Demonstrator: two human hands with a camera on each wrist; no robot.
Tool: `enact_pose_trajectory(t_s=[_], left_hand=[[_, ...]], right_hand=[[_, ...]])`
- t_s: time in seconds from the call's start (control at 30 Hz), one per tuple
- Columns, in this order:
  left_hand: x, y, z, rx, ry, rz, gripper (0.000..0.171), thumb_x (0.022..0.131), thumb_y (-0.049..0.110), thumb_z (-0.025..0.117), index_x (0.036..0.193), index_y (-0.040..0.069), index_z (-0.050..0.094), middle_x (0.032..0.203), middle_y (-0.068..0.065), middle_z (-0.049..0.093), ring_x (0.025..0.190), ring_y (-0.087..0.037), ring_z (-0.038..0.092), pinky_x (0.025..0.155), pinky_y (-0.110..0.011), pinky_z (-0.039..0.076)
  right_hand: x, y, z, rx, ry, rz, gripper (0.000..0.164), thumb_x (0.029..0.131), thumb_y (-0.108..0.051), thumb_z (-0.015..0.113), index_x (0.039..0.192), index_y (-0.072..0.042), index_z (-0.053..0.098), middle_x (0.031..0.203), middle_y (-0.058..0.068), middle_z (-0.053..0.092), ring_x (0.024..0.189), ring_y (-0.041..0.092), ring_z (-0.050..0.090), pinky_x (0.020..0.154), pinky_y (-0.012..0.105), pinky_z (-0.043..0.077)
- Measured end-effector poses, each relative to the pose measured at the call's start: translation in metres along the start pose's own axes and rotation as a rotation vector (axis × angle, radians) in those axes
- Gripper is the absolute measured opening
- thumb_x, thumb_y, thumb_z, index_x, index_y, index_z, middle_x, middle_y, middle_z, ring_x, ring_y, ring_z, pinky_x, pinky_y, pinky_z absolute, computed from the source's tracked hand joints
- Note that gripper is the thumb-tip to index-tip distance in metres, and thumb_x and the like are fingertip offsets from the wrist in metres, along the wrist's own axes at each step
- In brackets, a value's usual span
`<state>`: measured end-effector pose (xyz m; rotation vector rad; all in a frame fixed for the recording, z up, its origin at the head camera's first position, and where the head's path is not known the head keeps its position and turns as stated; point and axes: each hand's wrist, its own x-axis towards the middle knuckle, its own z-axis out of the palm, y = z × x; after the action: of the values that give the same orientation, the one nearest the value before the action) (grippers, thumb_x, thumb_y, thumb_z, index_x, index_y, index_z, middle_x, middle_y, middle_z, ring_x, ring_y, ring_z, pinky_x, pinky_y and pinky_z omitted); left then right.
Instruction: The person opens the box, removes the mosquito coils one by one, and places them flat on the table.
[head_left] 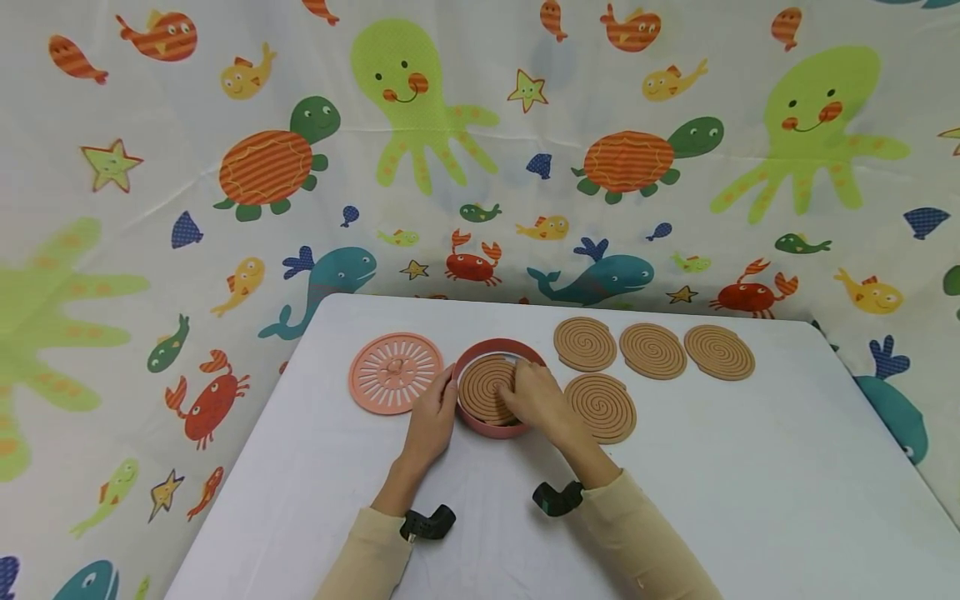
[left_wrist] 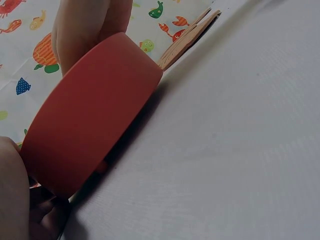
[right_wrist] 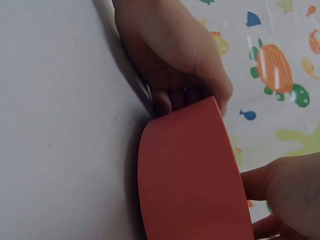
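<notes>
A round red box [head_left: 492, 432] stands on the table with a brown mosquito coil [head_left: 482, 392] inside it. My left hand [head_left: 432, 421] grips the box's left side, the thumb by the rim and the fingers curled against the outer wall [right_wrist: 190, 165]. From the right, my right hand [head_left: 536, 396] reaches over the rim into the box. Its bent fingers hold the coil at the right part, though the box wall hides the fingertips in both wrist views.
A pink slotted lid [head_left: 396, 372] lies left of the box. To the right lie several more coils: one at the back [head_left: 586, 344], two beside it [head_left: 652, 351] [head_left: 719, 352], and a nearer coil [head_left: 600, 407] by my right forearm. A patterned cloth hangs behind the white table [head_left: 750, 483].
</notes>
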<state>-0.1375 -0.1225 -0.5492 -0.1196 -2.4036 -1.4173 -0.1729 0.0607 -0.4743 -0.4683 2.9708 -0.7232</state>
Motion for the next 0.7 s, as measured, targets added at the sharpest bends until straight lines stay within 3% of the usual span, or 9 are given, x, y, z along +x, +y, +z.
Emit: enact_pose_trajectory(t_s=[0.13, 0.3, 0.4, 0.6, 0.7], left_hand=[[-0.0002, -0.0012, 0.0001, 0.007, 0.002, -0.006, 0.042, 0.108, 0.024, 0.043, 0.144, 0.005, 0.054, 0.141, -0.015, 0.06, 0.134, -0.027, 0.055, 0.111, -0.048, 0.046], [-0.0004, -0.0026, 0.0004, 0.011, 0.002, -0.008, 0.042, 0.108, 0.024, 0.042, 0.144, 0.005, 0.054, 0.141, -0.015, 0.06, 0.134, -0.027, 0.055, 0.111, -0.048, 0.046], [-0.0002, -0.0027, 0.0006, 0.013, -0.002, -0.008, 0.042, 0.108, 0.024, 0.042, 0.144, 0.005, 0.054, 0.141, -0.015, 0.06, 0.134, -0.027, 0.055, 0.111, -0.048, 0.046], [-0.0004, -0.0024, 0.001, 0.009, -0.005, -0.013, 0.042, 0.108, 0.023, 0.042, 0.144, 0.005, 0.054, 0.141, -0.015, 0.06, 0.134, -0.027, 0.055, 0.111, -0.047, 0.046], [-0.0009, -0.0026, 0.0012, 0.008, -0.005, -0.016, 0.042, 0.108, 0.024, 0.042, 0.144, 0.004, 0.053, 0.142, -0.015, 0.06, 0.135, -0.027, 0.055, 0.111, -0.048, 0.046]], right_hand=[[0.0, -0.0008, 0.0016, -0.042, -0.021, -0.004, 0.041, 0.096, -0.029, 0.066, 0.113, 0.009, 0.063, 0.106, 0.022, 0.07, 0.098, 0.028, 0.067, 0.084, 0.041, 0.058], [-0.0002, 0.0006, 0.0037, -0.036, 0.022, -0.01, 0.038, 0.095, -0.028, 0.067, 0.108, 0.008, 0.065, 0.103, 0.022, 0.07, 0.097, 0.03, 0.067, 0.083, 0.041, 0.059], [-0.001, 0.0013, 0.0038, -0.024, 0.039, -0.005, 0.039, 0.094, -0.028, 0.068, 0.107, 0.008, 0.065, 0.104, 0.022, 0.069, 0.1, 0.033, 0.067, 0.087, 0.044, 0.058], [-0.0034, 0.0012, 0.0027, 0.025, 0.041, 0.041, 0.048, 0.095, -0.03, 0.067, 0.122, 0.009, 0.062, 0.12, 0.025, 0.062, 0.115, 0.035, 0.062, 0.101, 0.048, 0.053], [-0.0044, 0.0017, 0.002, 0.049, 0.055, 0.046, 0.043, 0.095, -0.03, 0.067, 0.116, 0.007, 0.064, 0.122, 0.025, 0.06, 0.114, 0.035, 0.062, 0.099, 0.048, 0.054]])
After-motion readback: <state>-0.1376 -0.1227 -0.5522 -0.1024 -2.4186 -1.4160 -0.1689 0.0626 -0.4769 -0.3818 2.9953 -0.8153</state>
